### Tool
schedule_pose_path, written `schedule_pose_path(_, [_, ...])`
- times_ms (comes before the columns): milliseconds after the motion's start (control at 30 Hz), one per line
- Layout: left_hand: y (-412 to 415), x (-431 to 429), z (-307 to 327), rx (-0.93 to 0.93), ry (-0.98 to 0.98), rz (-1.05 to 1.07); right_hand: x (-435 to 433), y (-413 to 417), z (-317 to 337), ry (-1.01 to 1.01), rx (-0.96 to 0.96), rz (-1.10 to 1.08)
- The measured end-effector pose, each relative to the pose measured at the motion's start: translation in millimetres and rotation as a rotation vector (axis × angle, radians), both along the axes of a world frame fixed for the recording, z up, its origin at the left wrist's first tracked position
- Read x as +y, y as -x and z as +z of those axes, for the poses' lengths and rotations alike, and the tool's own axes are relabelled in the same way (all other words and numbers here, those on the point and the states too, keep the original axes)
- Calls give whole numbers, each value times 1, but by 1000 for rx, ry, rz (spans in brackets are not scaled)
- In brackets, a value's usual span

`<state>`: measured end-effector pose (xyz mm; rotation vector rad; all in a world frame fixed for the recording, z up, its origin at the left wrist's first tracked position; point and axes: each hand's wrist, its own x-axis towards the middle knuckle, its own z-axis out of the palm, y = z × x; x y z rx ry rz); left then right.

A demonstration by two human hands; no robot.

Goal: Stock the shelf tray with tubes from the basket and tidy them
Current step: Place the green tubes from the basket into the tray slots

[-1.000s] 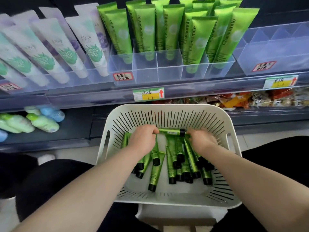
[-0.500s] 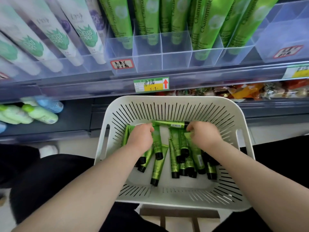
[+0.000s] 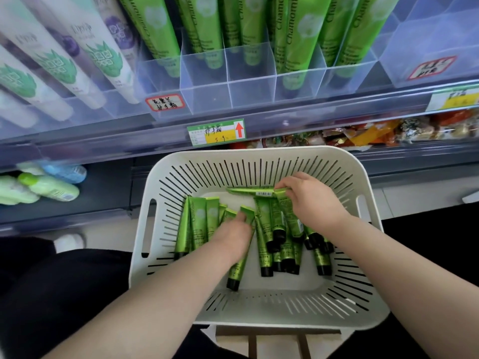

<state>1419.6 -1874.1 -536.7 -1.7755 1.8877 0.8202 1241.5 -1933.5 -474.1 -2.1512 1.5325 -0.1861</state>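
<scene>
Left hand (image 3: 233, 238) slid back onto tubes (image 3: 198, 224), grip unclear, right hand (image 3: 308, 203) pinching crosswise tube (image 3: 250, 191) near basket wall (image 3: 259, 165)

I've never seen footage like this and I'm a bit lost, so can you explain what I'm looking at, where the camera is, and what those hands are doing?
There is no machine here: these are a person's two bare hands, filmed by one wide-angle camera worn on their head, looking forward and down. In front of them sits a white slotted basket holding small green tubes with black caps. The left hand rests on some of them; whether it grips one is hidden. The right hand appears to pinch the end of a sideways tube lying across the back of the pile. Above is a clear divided shelf tray, already holding large green tubes; the job is to stock it from the basket. White tubes stand to its left.
</scene>
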Motion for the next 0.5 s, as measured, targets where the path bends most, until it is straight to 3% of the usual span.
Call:
schedule_pose_path(100, [6, -5, 0, -5, 46, 53, 2, -2, -3, 2, -19, 14])
schedule_pose_path(200, [4, -18, -1, 2, 136, 245, 3, -4, -4, -1, -22, 27])
schedule_pose_path(367, [11, -23, -8, 61, 121, 487, 1, 1, -2, -43, 17, -3])
schedule_pose_path(500, [8, -20, -6, 71, 85, 471, 2, 2, 1, -63, 44, -21])
